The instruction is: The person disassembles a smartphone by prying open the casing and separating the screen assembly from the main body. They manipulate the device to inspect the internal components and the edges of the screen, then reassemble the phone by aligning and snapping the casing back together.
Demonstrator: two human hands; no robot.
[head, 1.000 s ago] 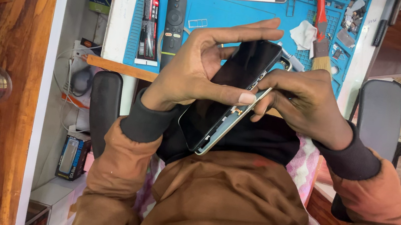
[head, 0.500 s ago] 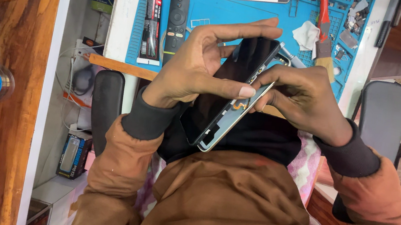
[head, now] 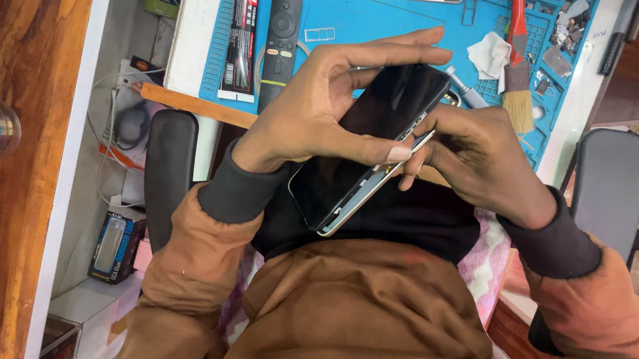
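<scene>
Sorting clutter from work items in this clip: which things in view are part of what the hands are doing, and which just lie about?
In use:
phone, held up in both hands
left hand
right hand, at the phone's edge

Lying about:
blue mat
remote control
glue tube
brush
crumpled tissue

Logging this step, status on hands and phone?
Left hand grips phone screen side. Right hand pinches its edge, screen lifting from frame. Nothing in the way.
</scene>
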